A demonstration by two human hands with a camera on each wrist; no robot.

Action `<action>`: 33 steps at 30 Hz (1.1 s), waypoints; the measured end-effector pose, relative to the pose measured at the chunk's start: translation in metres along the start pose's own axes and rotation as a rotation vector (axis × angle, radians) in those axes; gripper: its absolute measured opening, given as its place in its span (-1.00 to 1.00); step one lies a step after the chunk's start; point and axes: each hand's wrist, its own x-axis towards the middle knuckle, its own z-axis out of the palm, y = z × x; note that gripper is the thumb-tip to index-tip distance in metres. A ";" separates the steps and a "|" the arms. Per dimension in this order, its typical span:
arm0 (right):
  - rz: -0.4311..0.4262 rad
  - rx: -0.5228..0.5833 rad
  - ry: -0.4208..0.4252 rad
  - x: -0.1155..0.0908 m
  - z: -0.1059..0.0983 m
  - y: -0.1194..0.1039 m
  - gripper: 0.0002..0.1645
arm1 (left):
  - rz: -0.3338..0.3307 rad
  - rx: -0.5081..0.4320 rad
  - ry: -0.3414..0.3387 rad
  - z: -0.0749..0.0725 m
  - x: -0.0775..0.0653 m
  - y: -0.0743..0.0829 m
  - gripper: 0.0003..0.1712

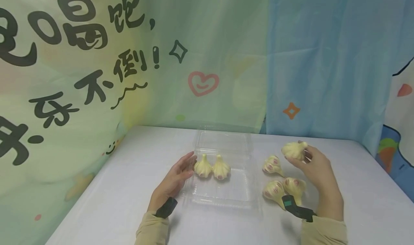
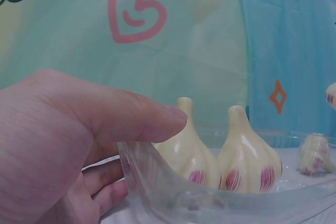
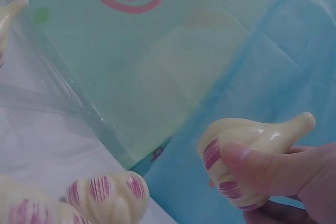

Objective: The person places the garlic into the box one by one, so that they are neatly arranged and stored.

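In the head view a clear plastic box (image 1: 223, 202) stands with its lid (image 1: 223, 140) folded back. Two garlic bulbs, a left one (image 1: 202, 167) and a right one (image 1: 221, 168), stand side by side inside, stems up. My left hand (image 1: 174, 176) holds the box's left wall, thumb over the rim and fingers outside. To the right, my right hand (image 1: 318, 167) grips another garlic bulb (image 1: 293, 150) above the table. In the right wrist view the thumb presses the purple-streaked side of this held garlic bulb (image 3: 241, 150), whose stem points right.
Three more garlic bulbs lie right of the box: a rear one (image 1: 272, 165), a front one (image 1: 274, 191) and one beside it (image 1: 294, 186), partly behind the right wrist's camera band (image 1: 295, 208). A printed cloth backdrop (image 1: 207, 58) hangs behind the white table (image 1: 113, 187).
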 end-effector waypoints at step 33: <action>-0.206 -0.048 -0.026 0.002 0.019 -0.041 -0.06 | -0.006 0.015 0.011 -0.001 0.000 -0.001 -0.18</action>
